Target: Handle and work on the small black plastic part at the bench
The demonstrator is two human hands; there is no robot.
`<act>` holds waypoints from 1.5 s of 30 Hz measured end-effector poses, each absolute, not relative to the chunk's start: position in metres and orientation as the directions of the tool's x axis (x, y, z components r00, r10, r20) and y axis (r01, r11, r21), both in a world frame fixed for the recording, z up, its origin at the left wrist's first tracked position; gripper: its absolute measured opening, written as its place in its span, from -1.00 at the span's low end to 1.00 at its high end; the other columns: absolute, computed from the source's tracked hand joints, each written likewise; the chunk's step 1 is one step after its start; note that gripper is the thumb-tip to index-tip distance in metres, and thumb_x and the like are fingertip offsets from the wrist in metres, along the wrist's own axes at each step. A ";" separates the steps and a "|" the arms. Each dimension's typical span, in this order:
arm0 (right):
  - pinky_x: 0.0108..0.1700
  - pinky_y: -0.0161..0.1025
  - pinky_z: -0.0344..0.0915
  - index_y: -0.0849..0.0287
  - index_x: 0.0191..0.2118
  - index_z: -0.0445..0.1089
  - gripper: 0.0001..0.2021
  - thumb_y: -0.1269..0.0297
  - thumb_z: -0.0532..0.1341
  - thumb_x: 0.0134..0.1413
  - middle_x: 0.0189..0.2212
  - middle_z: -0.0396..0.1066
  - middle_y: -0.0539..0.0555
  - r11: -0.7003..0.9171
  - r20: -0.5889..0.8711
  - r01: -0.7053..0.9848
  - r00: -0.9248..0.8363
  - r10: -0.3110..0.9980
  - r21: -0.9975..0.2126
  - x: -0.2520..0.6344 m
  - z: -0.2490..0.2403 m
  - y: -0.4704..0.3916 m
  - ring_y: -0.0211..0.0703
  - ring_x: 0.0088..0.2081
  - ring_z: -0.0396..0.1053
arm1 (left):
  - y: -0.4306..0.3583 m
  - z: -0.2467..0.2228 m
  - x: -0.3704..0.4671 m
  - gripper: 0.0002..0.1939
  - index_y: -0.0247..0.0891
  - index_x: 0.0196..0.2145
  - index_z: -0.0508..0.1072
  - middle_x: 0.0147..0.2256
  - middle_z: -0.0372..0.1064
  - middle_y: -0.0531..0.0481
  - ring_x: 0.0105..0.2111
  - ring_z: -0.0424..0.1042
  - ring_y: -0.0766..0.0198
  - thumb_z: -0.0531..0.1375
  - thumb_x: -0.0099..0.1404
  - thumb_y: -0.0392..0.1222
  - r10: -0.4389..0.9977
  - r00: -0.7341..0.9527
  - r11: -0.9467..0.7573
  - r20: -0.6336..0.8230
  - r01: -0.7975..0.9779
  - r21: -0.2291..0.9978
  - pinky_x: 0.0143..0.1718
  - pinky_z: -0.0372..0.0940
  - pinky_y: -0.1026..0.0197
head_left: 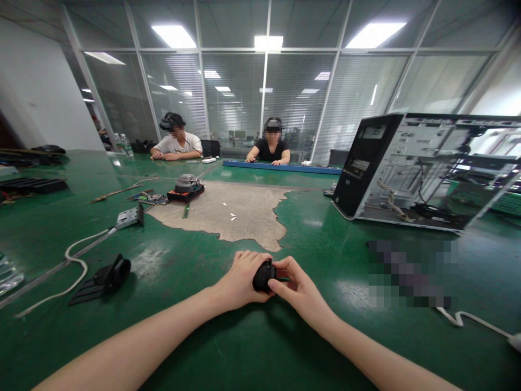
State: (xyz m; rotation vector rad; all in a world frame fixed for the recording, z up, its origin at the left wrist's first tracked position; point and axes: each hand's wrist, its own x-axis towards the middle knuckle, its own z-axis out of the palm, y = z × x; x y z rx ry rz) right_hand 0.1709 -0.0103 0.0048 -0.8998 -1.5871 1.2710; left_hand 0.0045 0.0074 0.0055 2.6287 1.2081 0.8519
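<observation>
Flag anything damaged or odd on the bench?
Yes. The green table covering is worn away in a big ragged patch mid-table, bare tan surface showing. The computer case on the right stands with its side panel off, cables hanging loose inside. Both hands hold a small black part.

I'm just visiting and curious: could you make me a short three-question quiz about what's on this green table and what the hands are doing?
1. True or false: both the left hand and the right hand grip the small black object.
2. What lies on the person's right side of the green table?
A. the opened computer case
B. a stack of plates
C. a toolbox
3. What colour is the cable beside the black bracket on the left?

Key: 1 true; 2 A; 3 white.
</observation>
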 end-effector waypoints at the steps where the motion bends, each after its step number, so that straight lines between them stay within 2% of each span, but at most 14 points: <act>1: -0.31 -0.28 0.33 0.13 -0.34 0.21 -0.81 0.21 0.21 -0.06 -0.36 0.27 -0.01 0.212 0.197 0.010 -0.339 0.920 -0.977 0.171 0.005 -0.010 -0.19 -0.25 0.29 | 0.007 0.005 0.004 -0.41 -0.18 -0.09 0.16 -0.20 0.29 -0.02 -0.21 0.25 0.10 0.26 -0.10 -0.14 0.731 0.521 -0.672 0.441 0.660 0.334 -0.17 0.06 0.08; 4: -0.32 -0.28 0.32 0.14 -0.36 0.21 -0.82 0.18 0.19 -0.04 -0.39 0.27 -0.03 0.202 0.185 0.018 -0.323 0.928 -0.979 0.171 0.005 -0.008 -0.21 -0.30 0.30 | 0.008 0.005 0.004 -0.39 -0.18 -0.09 0.15 -0.19 0.29 -0.02 -0.21 0.24 0.10 0.27 -0.11 -0.11 0.728 0.526 -0.676 0.440 0.658 0.331 -0.16 0.05 0.07; 10: -0.26 -0.22 0.31 0.15 -0.26 0.22 -0.75 0.18 0.20 -0.06 -0.32 0.31 0.03 0.160 0.135 0.052 -0.328 0.935 -0.986 0.170 0.006 -0.007 -0.17 -0.27 0.32 | 0.008 0.004 0.005 -0.40 -0.19 -0.08 0.15 -0.19 0.29 -0.02 -0.20 0.24 0.10 0.26 -0.09 -0.11 0.724 0.526 -0.678 0.446 0.663 0.318 -0.16 0.05 0.08; 17: -0.32 -0.28 0.33 0.13 -0.34 0.23 -0.80 0.18 0.22 -0.09 -0.36 0.27 -0.01 0.211 0.200 -0.003 -0.326 0.924 -0.978 0.169 0.006 -0.009 -0.18 -0.25 0.29 | 0.008 0.005 0.005 -0.41 -0.18 -0.09 0.16 -0.20 0.30 -0.01 -0.21 0.25 0.10 0.26 -0.10 -0.13 0.732 0.528 -0.671 0.430 0.665 0.327 -0.17 0.05 0.08; 24: -0.28 -0.22 0.30 0.15 -0.32 0.23 -0.76 0.15 0.21 -0.09 -0.37 0.32 0.01 0.150 0.131 0.036 -0.311 0.941 -0.988 0.169 0.003 -0.004 -0.17 -0.30 0.32 | 0.008 0.004 0.005 -0.41 -0.18 -0.09 0.16 -0.20 0.29 -0.02 -0.20 0.24 0.09 0.26 -0.09 -0.11 0.734 0.521 -0.669 0.436 0.667 0.327 -0.16 0.05 0.07; 29: -0.26 -0.26 0.31 0.13 -0.31 0.21 -0.82 0.25 0.21 -0.06 -0.32 0.29 0.00 0.224 0.200 0.033 -0.339 0.919 -0.974 0.170 0.004 -0.009 -0.17 -0.21 0.29 | 0.008 0.004 0.005 -0.42 -0.18 -0.09 0.16 -0.21 0.29 -0.02 -0.21 0.23 0.10 0.24 -0.09 -0.14 0.732 0.525 -0.671 0.435 0.666 0.326 -0.18 0.06 0.08; 33: -0.28 -0.29 0.32 0.13 -0.33 0.21 -0.88 0.26 0.16 0.00 -0.35 0.26 -0.01 0.246 0.224 0.026 -0.325 0.919 -0.969 0.170 0.004 -0.010 -0.20 -0.23 0.29 | 0.009 0.004 0.004 -0.40 -0.19 -0.08 0.15 -0.20 0.28 -0.01 -0.21 0.23 0.11 0.26 -0.09 -0.12 0.725 0.528 -0.680 0.441 0.652 0.337 -0.17 0.06 0.08; 36: -0.31 -0.29 0.33 0.13 -0.33 0.20 -0.86 0.25 0.17 -0.01 -0.35 0.26 -0.01 0.230 0.210 0.028 -0.318 0.925 -0.973 0.169 0.004 -0.009 -0.20 -0.25 0.29 | 0.008 0.005 0.004 -0.40 -0.19 -0.09 0.16 -0.20 0.29 0.00 -0.21 0.21 0.11 0.27 -0.10 -0.11 0.719 0.529 -0.685 0.450 0.651 0.328 -0.15 0.05 0.07; 41: -0.26 -0.25 0.32 0.14 -0.32 0.21 -0.83 0.25 0.19 -0.04 -0.34 0.28 -0.01 0.240 0.216 0.036 -0.324 0.921 -0.970 0.170 0.005 -0.010 -0.18 -0.22 0.31 | 0.005 0.008 0.003 -0.37 -0.16 -0.10 0.22 -0.08 0.25 -0.01 -0.10 0.11 -0.01 0.30 -0.16 -0.04 0.702 0.505 -0.674 0.502 0.699 0.238 -0.09 -0.01 -0.04; 45: -0.25 -0.24 0.32 0.14 -0.30 0.21 -0.83 0.26 0.19 -0.03 -0.34 0.28 -0.01 0.243 0.222 0.022 -0.338 0.915 -0.970 0.170 0.005 -0.011 -0.17 -0.22 0.32 | 0.006 0.009 0.001 -0.37 -0.20 -0.04 0.17 -0.02 0.21 -0.05 -0.14 0.16 0.02 0.26 -0.07 -0.04 0.675 0.553 -0.712 0.489 0.662 0.234 -0.13 0.09 0.02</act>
